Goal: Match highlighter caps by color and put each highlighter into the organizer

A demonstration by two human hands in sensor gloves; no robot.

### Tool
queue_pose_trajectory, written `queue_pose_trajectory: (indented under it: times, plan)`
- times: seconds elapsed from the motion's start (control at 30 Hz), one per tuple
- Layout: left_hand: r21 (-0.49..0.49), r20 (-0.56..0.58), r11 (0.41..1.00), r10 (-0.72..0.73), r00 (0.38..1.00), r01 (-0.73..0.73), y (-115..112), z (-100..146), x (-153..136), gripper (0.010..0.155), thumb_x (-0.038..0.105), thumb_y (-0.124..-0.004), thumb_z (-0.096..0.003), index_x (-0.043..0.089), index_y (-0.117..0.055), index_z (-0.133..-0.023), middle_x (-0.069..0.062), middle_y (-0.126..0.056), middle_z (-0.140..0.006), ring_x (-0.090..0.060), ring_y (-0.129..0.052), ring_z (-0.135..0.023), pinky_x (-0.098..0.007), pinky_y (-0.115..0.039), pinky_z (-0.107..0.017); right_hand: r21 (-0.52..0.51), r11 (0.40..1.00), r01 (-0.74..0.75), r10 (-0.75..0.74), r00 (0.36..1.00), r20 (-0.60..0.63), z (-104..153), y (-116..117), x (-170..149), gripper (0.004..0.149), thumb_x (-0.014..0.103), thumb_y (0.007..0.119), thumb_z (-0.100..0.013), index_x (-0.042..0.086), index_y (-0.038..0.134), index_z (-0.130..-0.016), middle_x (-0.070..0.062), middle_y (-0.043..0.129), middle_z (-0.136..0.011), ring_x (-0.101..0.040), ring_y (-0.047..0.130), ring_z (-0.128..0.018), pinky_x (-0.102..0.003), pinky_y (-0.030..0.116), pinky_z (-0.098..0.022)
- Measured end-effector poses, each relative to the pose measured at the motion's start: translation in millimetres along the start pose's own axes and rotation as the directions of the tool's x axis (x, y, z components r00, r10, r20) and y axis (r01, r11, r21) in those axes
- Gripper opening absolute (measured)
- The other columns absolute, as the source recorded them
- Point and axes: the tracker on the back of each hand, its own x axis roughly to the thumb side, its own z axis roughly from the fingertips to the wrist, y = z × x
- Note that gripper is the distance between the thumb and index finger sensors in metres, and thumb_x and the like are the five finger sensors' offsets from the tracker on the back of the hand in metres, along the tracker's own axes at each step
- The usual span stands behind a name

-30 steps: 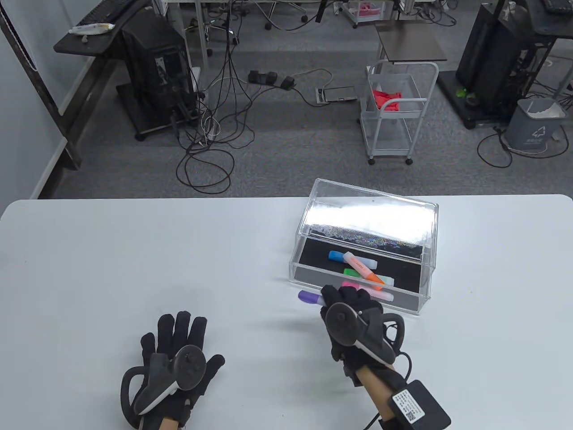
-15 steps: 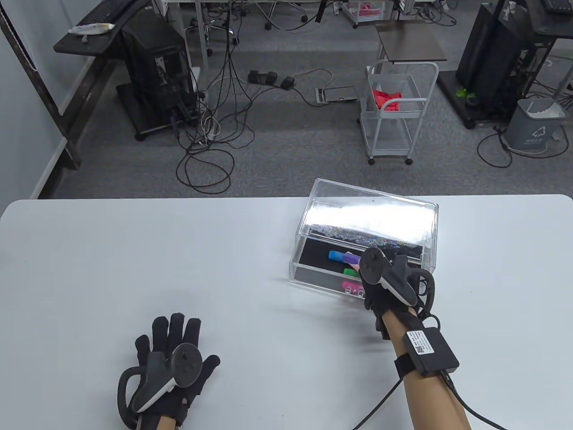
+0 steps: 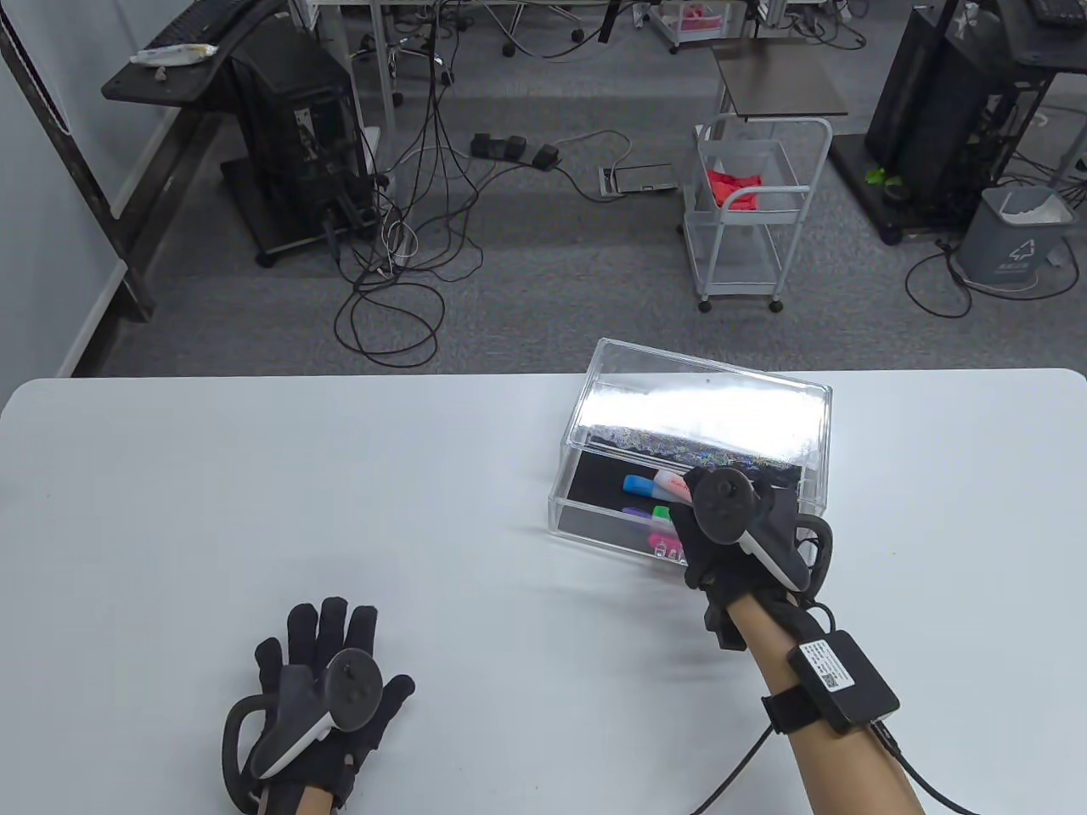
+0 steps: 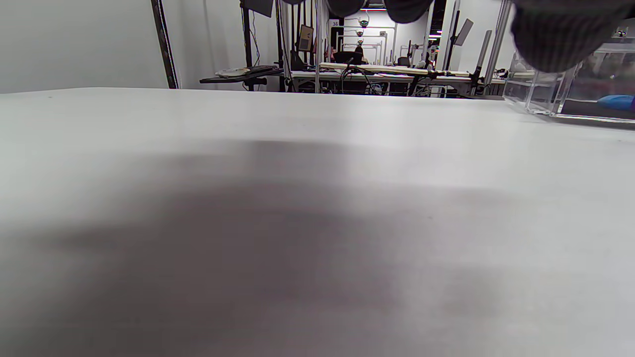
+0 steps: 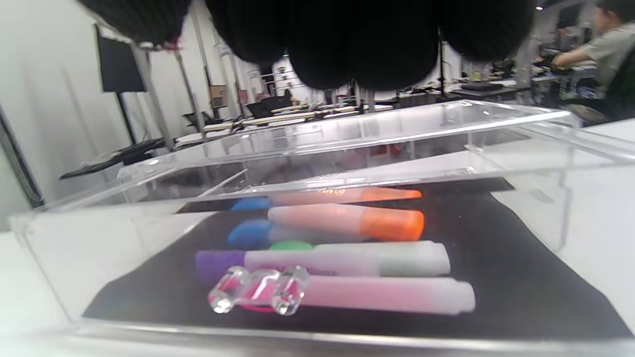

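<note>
My right hand (image 3: 730,531) hovers empty over the clear acrylic organizer (image 3: 594,509) of highlighters; my left hand (image 3: 327,688) lies flat near the desk's (image 3: 255,475) front edge.

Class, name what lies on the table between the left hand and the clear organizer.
Nothing: the table view shows bare white table between the left hand and the organizer.

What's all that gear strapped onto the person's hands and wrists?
Both the left hand and right hand wear black knit gloves with a dark grey-and-white controller-shaped tracker on top. A small black box with a white label and black cable is strapped to the bare right forearm.
</note>
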Motion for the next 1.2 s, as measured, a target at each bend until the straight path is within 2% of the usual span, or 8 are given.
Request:
queue_pose_trajectory:
  times: [0.13, 0.33, 0.47, 0.67, 0.77, 0.83, 0.93, 1.2]
  plan:
    - [0.024, 0.013, 1.0, -0.009, 1.0, 0.009, 3, 4, 3, 0.087, 0.075, -0.05, -0.0587, 0.031, -0.01, -0.122, -0.003, 0.0, -0.127, -0.042, -0.002, -0.12, -0.071, -0.015, -0.078, 0.054, 0.979, 0.197, -0.189, 0.973, -0.132, 11, 6, -13, 0.053, 0.048, 0.076, -0.044, 0.018, 0.082, -0.086, -0.013, 0.096, -0.072, -0.032, 0.099, -0.052, -0.058, 0.081, -0.042]
    - [0.035, 0.03, 0.999, -0.014, 0.999, 0.013, 4, 7, 8, 0.087, 0.075, -0.05, -0.0589, 0.03, -0.01, -0.122, -0.003, 0.0, -0.127, -0.042, -0.002, -0.12, -0.071, -0.016, -0.079, 0.191, 0.917, 0.35, -0.287, 0.911, -0.296, 17, 45, -35, 0.055, 0.048, 0.076, -0.044, 0.012, 0.083, -0.085, -0.014, 0.1, -0.064, -0.03, 0.102, -0.042, -0.055, 0.083, -0.035]
    - [0.031, 0.024, 0.999, -0.014, 1.0, 0.013, 5, 7, 9, 0.087, 0.075, -0.05, -0.059, 0.03, -0.01, -0.122, -0.003, 0.001, -0.127, -0.042, -0.002, -0.12, -0.071, -0.016, -0.079, 0.252, 0.852, 0.46, -0.312, 0.831, -0.46, 13, 72, -46, 0.059, 0.049, 0.076, -0.044, 0.007, 0.081, -0.086, -0.016, 0.101, -0.063, -0.03, 0.103, -0.04, -0.054, 0.084, -0.033]
    - [0.046, 0.029, 0.999, -0.01, 1.0, 0.009, 7, 9, 8, 0.087, 0.074, -0.051, -0.0591, 0.03, -0.01, -0.122, -0.003, 0.0, -0.127, -0.043, -0.003, -0.12, -0.071, -0.016, -0.079, 0.24, 0.712, 0.66, -0.432, 0.681, -0.591, 10, 101, -53, 0.065, 0.049, 0.074, -0.044, 0.001, 0.076, -0.089, -0.018, 0.101, -0.062, -0.03, 0.101, -0.04, -0.054, 0.083, -0.035]
    - [0.042, 0.03, 0.999, -0.012, 0.999, 0.011, 7, 9, 9, 0.087, 0.074, -0.051, -0.0592, 0.03, -0.011, -0.122, -0.003, 0.0, -0.127, -0.043, -0.003, -0.12, -0.071, -0.016, -0.079, 0.204, 0.661, 0.722, -0.477, 0.614, -0.629, 10, 112, -55, 0.065, 0.049, 0.073, -0.045, 0.002, 0.075, -0.089, -0.017, 0.101, -0.06, -0.029, 0.101, -0.039, -0.052, 0.083, -0.035]
    - [0.044, 0.031, 0.999, -0.014, 0.999, 0.013, 7, 9, 9, 0.087, 0.074, -0.051, -0.0593, 0.03, -0.011, -0.122, -0.003, 0.0, -0.127, -0.042, -0.004, -0.12, -0.071, -0.017, -0.079, 0.143, 0.597, 0.789, -0.529, 0.521, -0.669, 10, 119, -57, 0.064, 0.048, 0.073, -0.045, 0.001, 0.076, -0.088, -0.016, 0.101, -0.059, -0.029, 0.101, -0.037, -0.052, 0.083, -0.035]
    - [0.051, 0.033, 0.999, -0.015, 0.999, 0.014, 7, 9, 10, 0.087, 0.073, -0.052, -0.0594, 0.03, -0.011, -0.122, -0.003, 0.0, -0.127, -0.043, -0.004, -0.12, -0.071, -0.017, -0.079, 0.021, 0.454, 0.891, -0.613, 0.329, -0.718, 10, 131, -61, 0.058, 0.044, 0.075, -0.045, 0.001, 0.079, -0.084, -0.014, 0.101, -0.055, -0.028, 0.1, -0.032, -0.052, 0.082, -0.031]
    - [0.043, 0.028, 0.999, -0.023, 0.999, 0.022, 6, 9, 11, 0.087, 0.073, -0.052, -0.0594, 0.03, -0.011, -0.122, -0.003, 0.0, -0.126, -0.043, -0.004, -0.12, -0.071, -0.017, -0.079, -0.125, 0.33, 0.936, -0.696, 0.152, -0.702, 6, 141, -64, 0.05, 0.038, 0.077, -0.045, 0.001, 0.082, -0.078, -0.007, 0.102, -0.046, -0.023, 0.101, -0.024, -0.052, 0.084, -0.024]
